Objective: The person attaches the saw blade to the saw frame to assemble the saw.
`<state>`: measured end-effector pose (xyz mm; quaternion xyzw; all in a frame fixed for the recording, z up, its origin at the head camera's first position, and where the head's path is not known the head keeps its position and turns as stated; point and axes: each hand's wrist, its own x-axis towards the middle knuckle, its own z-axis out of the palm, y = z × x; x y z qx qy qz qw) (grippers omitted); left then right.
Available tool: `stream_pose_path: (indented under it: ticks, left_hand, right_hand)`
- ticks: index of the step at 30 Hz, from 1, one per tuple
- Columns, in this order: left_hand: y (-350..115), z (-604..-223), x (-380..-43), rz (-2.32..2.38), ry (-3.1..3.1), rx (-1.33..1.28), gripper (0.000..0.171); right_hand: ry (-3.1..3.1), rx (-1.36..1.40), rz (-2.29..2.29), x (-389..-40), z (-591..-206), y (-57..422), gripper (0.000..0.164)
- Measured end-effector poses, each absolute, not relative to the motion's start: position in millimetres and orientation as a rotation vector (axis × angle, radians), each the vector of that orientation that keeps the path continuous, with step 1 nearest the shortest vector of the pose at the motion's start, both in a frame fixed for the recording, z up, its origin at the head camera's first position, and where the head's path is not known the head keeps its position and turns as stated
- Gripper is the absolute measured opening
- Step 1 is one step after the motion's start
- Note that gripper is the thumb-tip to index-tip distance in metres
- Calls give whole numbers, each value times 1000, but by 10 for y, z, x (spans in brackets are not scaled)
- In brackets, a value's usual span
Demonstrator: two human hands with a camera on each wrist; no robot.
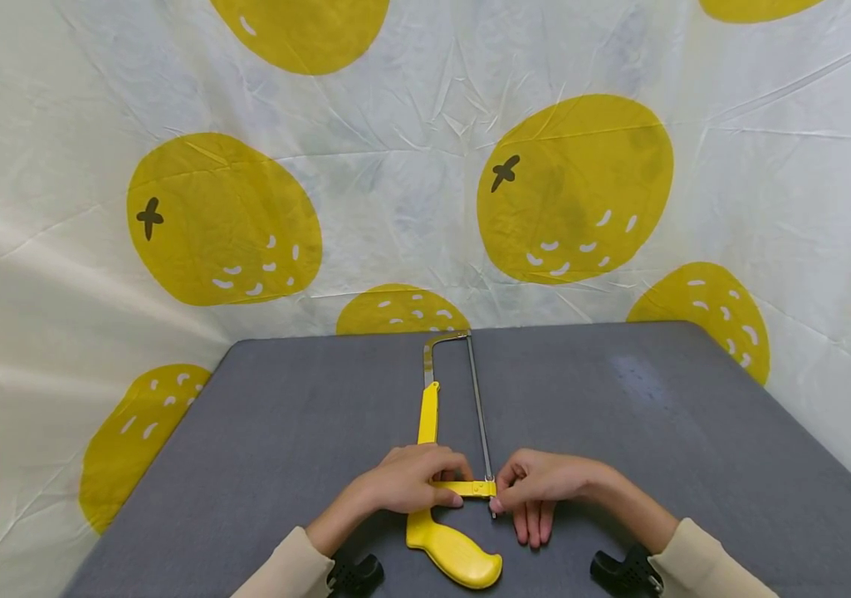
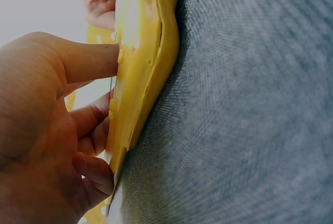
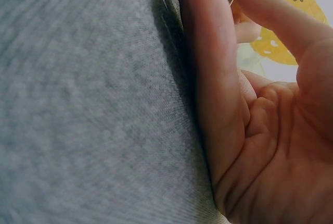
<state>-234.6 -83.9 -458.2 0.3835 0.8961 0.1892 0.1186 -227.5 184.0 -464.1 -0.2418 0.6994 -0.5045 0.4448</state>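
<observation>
A hacksaw [image 1: 431, 415] with a yellow frame lies on the grey table, its curved metal front end pointing away from me. Its thin blade [image 1: 478, 399] runs along the right side, and the yellow handle [image 1: 462, 556] is nearest me. My left hand [image 1: 421, 477] grips the yellow crossbar between thumb and fingers; in the left wrist view those fingers lie along the yellow frame [image 2: 151, 41]. At the near end of the blade, my right hand [image 1: 545, 486] pinches the small metal fitting with thumb and index finger. Its other fingers [image 3: 216, 67] extend down against the tabletop.
The grey table [image 1: 305, 390] reaches back to a pale cloth [image 1: 395, 199] printed with big yellow fruit, which hangs behind it and along the sides. Black wrist cameras [image 1: 627, 573] sit under both cuffs, close to the table's surface.
</observation>
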Motion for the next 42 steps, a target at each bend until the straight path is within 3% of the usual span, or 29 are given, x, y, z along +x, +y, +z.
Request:
stream_pose_path:
  ticks: [42]
  left_hand:
    - [-843, -4590, -2341, 539, 2627, 1132, 18]
  right_hand:
    - [1687, -633, -1274, -2277, -4665, 1867, 14]
